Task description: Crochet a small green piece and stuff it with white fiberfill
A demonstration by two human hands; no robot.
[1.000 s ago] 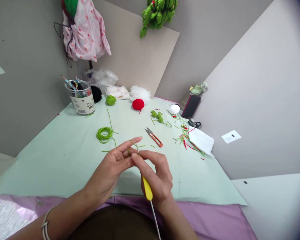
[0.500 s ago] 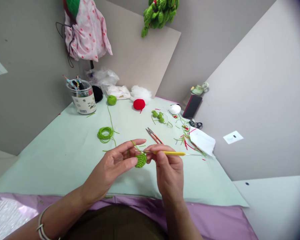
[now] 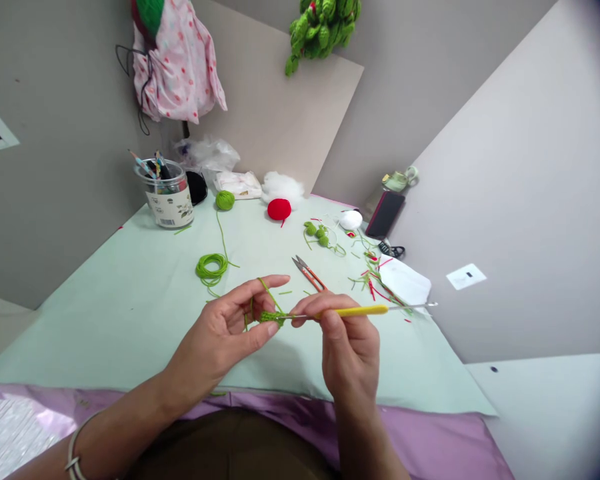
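Note:
Between thumb and fingers, my left hand (image 3: 233, 327) pinches a small green crochet piece (image 3: 270, 317), seen nearly edge-on. Green yarn (image 3: 269, 291) loops over the raised left index finger and runs down to the piece. My right hand (image 3: 347, 340) grips a crochet hook with a yellow handle (image 3: 363, 311) like a pen. One metal end of the hook meets the edge of the piece; the other points out to the right. Whether its tip is inside a stitch I cannot make out. A loose coil of green yarn (image 3: 211, 267) lies beyond my left hand.
Red-handled thread snips (image 3: 309, 274) lie just past my right hand. Farther back are a green yarn ball (image 3: 225, 200), a red yarn ball (image 3: 279, 209) and a jar of pens (image 3: 169, 203). Yarn scraps (image 3: 373, 283), white paper (image 3: 405, 279) and a phone (image 3: 385, 215) are at the right.
The crochet piece has tilted from showing its face to nearly edge-on. My right hand and the hook have shifted a little right and down.

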